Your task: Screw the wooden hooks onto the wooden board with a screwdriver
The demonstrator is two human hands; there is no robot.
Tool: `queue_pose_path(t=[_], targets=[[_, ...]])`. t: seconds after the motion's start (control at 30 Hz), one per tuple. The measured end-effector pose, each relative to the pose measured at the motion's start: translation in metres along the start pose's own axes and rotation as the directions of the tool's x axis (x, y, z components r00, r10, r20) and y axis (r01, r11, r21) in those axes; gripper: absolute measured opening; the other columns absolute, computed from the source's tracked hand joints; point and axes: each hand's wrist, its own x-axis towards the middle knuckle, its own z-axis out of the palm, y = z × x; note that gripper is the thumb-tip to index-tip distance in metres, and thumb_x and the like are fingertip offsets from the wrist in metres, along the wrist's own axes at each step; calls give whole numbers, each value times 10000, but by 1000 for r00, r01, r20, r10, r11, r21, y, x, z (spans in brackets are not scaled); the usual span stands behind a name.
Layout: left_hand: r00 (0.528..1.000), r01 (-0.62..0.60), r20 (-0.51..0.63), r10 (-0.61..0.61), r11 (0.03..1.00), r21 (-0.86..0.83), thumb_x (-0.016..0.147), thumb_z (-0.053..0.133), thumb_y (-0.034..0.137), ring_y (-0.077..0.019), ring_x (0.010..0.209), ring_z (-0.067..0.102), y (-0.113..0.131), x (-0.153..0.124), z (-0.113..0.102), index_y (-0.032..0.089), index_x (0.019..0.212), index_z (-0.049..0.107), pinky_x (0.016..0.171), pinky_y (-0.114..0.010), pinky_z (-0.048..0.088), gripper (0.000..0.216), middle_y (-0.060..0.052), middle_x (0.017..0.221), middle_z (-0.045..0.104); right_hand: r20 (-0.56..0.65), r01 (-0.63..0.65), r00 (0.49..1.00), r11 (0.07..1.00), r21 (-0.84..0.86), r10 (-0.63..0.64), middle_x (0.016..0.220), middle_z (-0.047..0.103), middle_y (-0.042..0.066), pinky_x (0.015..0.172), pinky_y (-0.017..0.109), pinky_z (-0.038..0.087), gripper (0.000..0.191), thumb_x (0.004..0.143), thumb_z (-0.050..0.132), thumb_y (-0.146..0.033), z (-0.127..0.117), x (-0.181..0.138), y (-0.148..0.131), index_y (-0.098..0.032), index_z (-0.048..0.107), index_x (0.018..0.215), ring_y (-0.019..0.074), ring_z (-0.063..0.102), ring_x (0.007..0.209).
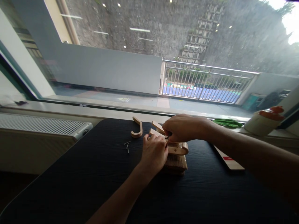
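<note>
A wooden block (176,163) lies on the black table, with pale wooden hooks set across its top. One wooden hook (177,150) with a hole in it shows at the block's right side. My left hand (154,151) is closed around another wooden hook (156,133), pressing it against the block. Beside it, my right hand (179,128) is closed in a pinch over the same spot; a small dark bit shows at its fingers, too hidden to name. A loose J-shaped wooden hook (139,130) lies to the left, and several screws (127,147) are scattered nearer me.
The black table (93,174) borders a window sill. At the right lie a flat board with a red mark (230,158), a green cloth (227,123) and a white container with an orange top (261,123). A white radiator (44,124) stands at the left.
</note>
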Motion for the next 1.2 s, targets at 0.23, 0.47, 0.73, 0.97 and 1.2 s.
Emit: queue_pose_path(t=[0.23,0.47,0.73,0.97,1.2], targets=[[1000,6,-3,-6,1000,-5,805,486,212,-215,916,503,0,0,0,194,731,608,903,-427,270,143,-28,871,634,1,-44,999,999,-26,44,767,639,31,533,266,316,230,705,611,-313,0,-2,3,-190,657,893,147,514,631],[1000,11,0,-11,1000,-8,809,487,225,-217,923,500,0,0,0,194,764,611,900,-423,270,135,-32,882,636,-53,44,998,998,-34,-46,829,646,55,578,268,320,207,701,591,-112,-1,-8,1,-179,661,884,147,530,698],[1000,22,6,-22,999,-24,821,475,220,-216,941,500,-1,1,-1,207,809,627,921,-419,256,153,-34,911,634,-22,24,999,997,-77,-25,696,620,32,522,247,312,113,755,567,-206,5,0,0,-136,640,806,100,476,558],[997,47,58,-45,998,-47,815,490,224,-220,963,500,-1,1,-4,201,790,616,913,-411,264,131,-37,904,645,10,-28,1000,999,19,28,791,662,41,596,302,358,222,700,645,-218,0,-5,3,-222,682,919,190,566,708],[999,35,34,-32,995,-89,811,490,228,-218,957,500,-1,0,-4,211,745,608,894,-410,275,136,-19,869,637,-17,4,1000,998,67,-3,762,665,53,579,290,361,199,677,633,-120,0,-3,4,-184,690,856,185,570,694]])
